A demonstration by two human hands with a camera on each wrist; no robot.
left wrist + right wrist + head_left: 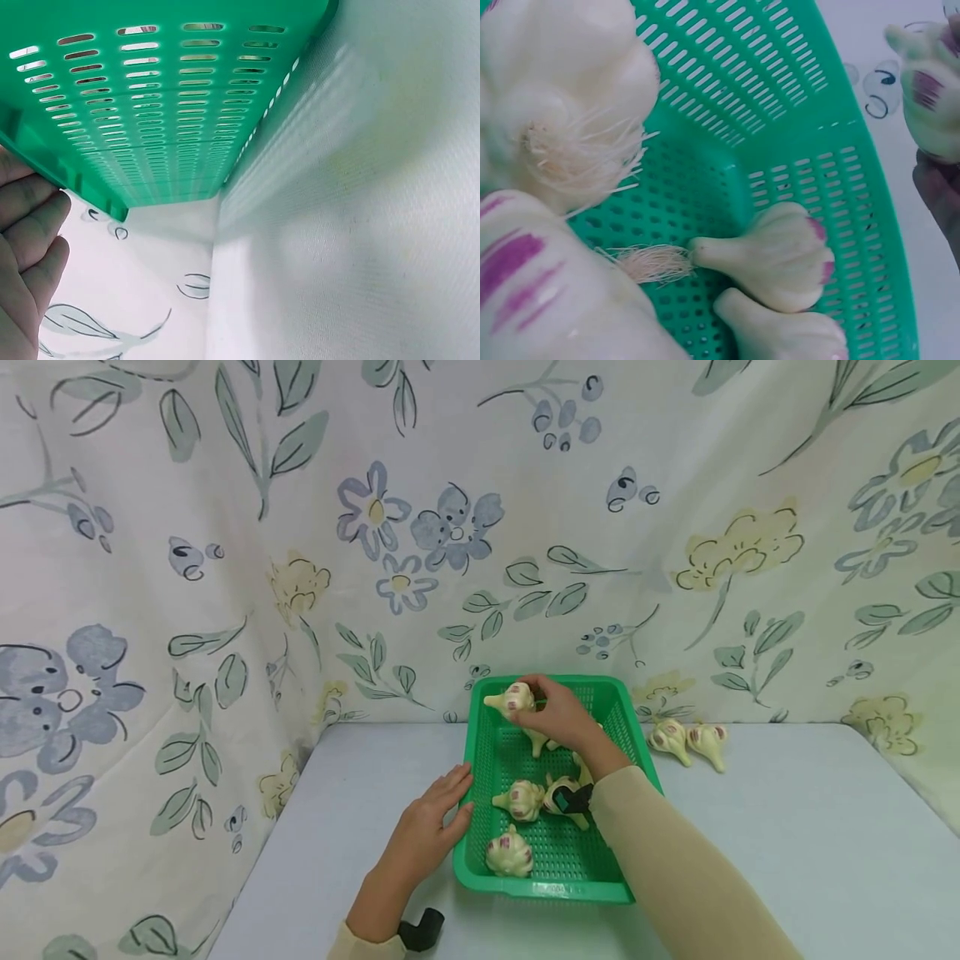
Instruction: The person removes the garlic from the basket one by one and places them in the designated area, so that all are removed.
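Observation:
My right hand point(562, 720) grips a garlic bulb point(517, 699) over the far left part of a green plastic basket point(547, 889). In the right wrist view, that held bulb point(932, 97) is at the upper right edge, with purple streaks on its pale skin. My left hand point(426, 828) rests on the basket's left rim, its fingers extended. Left wrist view: the fingertips lie along the underside of the rim point(75, 180). Inside the basket are several bulbs, including a garlic bulb point(510, 853) in the near left corner and another garlic bulb point(521, 800) farther back; my right forearm partly hides others.
Two more garlic bulbs point(670, 741) lie on the white table point(787, 827) to the right of the basket. A floral cloth point(525, 527) hangs behind the table and along its left side. On my left wrist sits a black camera mount point(422, 930).

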